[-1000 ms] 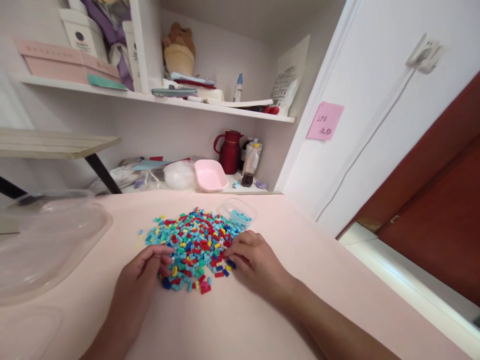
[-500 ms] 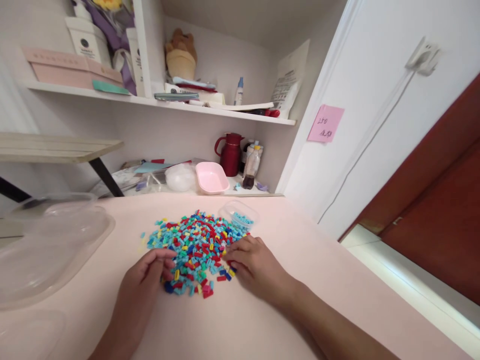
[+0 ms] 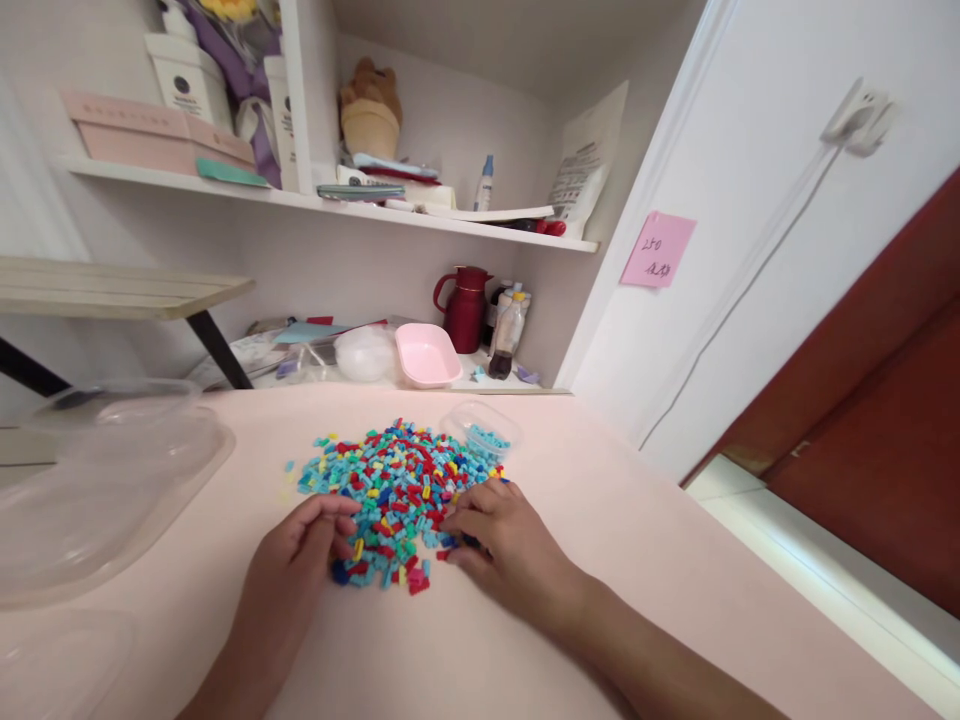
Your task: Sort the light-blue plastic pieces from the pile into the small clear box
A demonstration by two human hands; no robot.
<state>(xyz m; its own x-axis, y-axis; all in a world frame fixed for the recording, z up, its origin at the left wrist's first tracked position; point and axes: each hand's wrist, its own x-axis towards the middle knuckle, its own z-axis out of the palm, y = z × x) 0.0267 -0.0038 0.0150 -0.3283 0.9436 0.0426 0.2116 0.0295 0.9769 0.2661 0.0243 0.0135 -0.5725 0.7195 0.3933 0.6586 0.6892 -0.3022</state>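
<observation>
A pile of small toy building bricks [image 3: 405, 480] in light blue, red, green, yellow and dark blue is spread on the pale pink tabletop. At the pile's left front edge is my left hand [image 3: 296, 560], its fingers curled in and the thumb close to the index finger; what they hold, if anything, is hidden. On the opposite side, my right hand [image 3: 514, 545] rests palm down at the pile's right edge, thumb and fingers apart over a few bricks. Behind it, a clear plastic tub [image 3: 481, 428] contains light blue bricks.
Clear plastic containers [image 3: 127, 470] stand at the left, with a clear lid-like piece [image 3: 67, 665] nearer me. A pink tray [image 3: 427, 355], a dark red jug [image 3: 466, 310] and a bottle [image 3: 507, 335] stand behind the table. A shelf [image 3: 450, 222] runs above them.
My right hand's thumb and fingers have moved left over the loose dark blue and yellow bricks, now mostly covering them. My left hand stays in about the same place. The view has shifted slightly.
</observation>
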